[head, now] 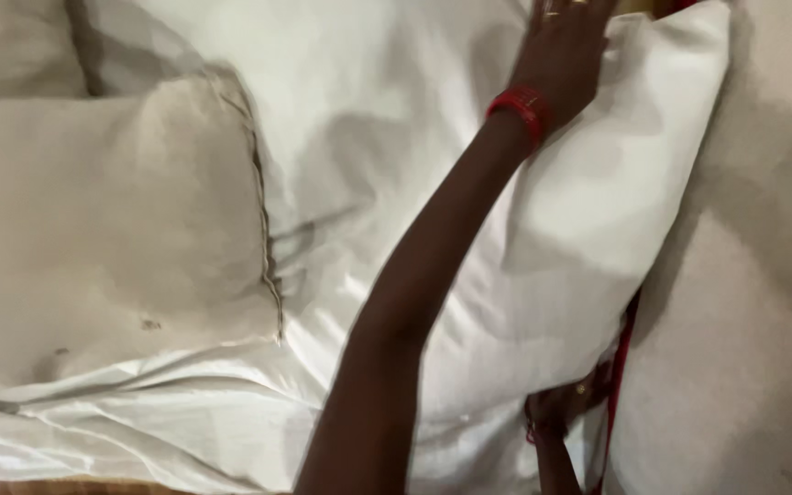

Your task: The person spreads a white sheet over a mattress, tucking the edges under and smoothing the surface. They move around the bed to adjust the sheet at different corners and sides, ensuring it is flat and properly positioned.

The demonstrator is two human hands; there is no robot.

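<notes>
Pillow: a big white pillow [588,211] stands up against the pale wall [763,275] on the right side; it leans on the white sheet [359,119] of the bed.

Left hand: the left hand [563,46] lies flat on the top end of the pillow; the fingers go out of the picture, so I cannot tell if they curl round the edge or just press; a red bangle [522,108] sits on the wrist.

Right hand: the right hand [568,401] is low down at the bottom end of the pillow; it is partly tucked under the pillow's edge and looks closed on the corner, but most of it is hidden, so I cannot tell for sure.

How far along: the pillow looks already in its white cover and is up on the bed; it is still tilted and both hands are on it, so I think it is not yet set down flat in its place.

Other things: a second pillow [112,229], cream and a bit stained, lies on the left; the sheet is bunched and wrinkled near the bottom; a strip of red cloth [618,367] shows by the wall.

In the way: the wall is close on the right; the cream pillow takes up the left; the sheet folds lie under the white pillow.
</notes>
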